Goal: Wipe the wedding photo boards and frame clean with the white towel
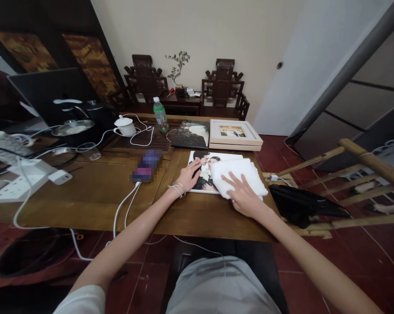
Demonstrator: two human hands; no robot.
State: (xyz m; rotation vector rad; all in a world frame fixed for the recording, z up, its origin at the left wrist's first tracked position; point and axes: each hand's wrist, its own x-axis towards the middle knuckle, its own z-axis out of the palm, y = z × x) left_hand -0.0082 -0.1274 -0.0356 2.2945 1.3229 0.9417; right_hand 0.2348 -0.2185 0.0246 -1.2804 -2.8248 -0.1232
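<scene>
A photo panel (204, 179) printed with a couple lies on the wooden table in front of me. My left hand (188, 175) rests on its left edge, fingers stretched out and lying flat. A folded white towel (249, 172) covers the right part of the panel and reaches past its right edge. On top of the towel, my right hand (243, 195) lies with its fingers spread, pressing down rather than wrapped round it. The towel hides whatever is beneath it.
Behind the panel lie a dark photo panel (188, 134) and a white picture frame (236, 138). Leftward are a phone (146, 166) with cables, a green bottle (160, 115), a lidded cup (125, 126), a clear cup (88, 151) and a power strip (18, 183). Bamboo rack (373, 163) stands right.
</scene>
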